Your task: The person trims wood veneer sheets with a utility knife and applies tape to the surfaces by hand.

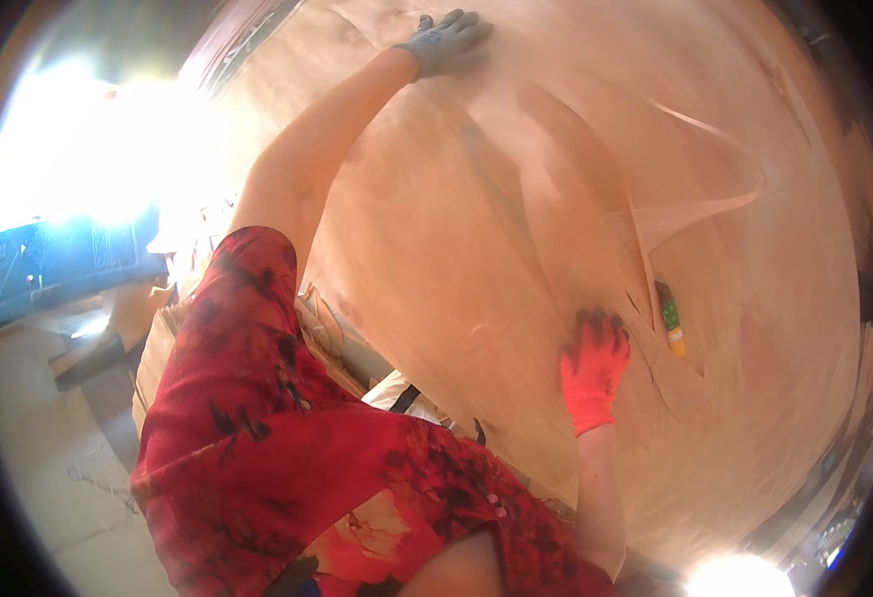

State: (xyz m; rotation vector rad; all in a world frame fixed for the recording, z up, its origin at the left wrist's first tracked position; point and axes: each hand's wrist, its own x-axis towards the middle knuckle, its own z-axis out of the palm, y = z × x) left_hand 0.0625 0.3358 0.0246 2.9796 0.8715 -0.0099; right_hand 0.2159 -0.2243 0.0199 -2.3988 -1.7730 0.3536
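A broad stack of thin, light-brown wood veneer sheets (427,249) spreads out before me, wavy and torn in places. My left hand (446,42), in a grey glove, reaches to the far edge and lies flat on the veneer, fingers spread. Nearer me on the right, my right hand (596,363), in a red glove with dark fingertips, rests on the sheet with its fingers stretched out. Just right of it lies a small green and yellow object with a dark end (670,318), partly under a torn veneer flap (695,214); its kind is unclear.
Bright light glares at the upper left above a blue panel (68,254). Flat boards or sheets (68,468) lie on the floor at the left. Scraps of veneer (327,328) and a white cloth-like thing with a black strap (404,398) sit by the near edge.
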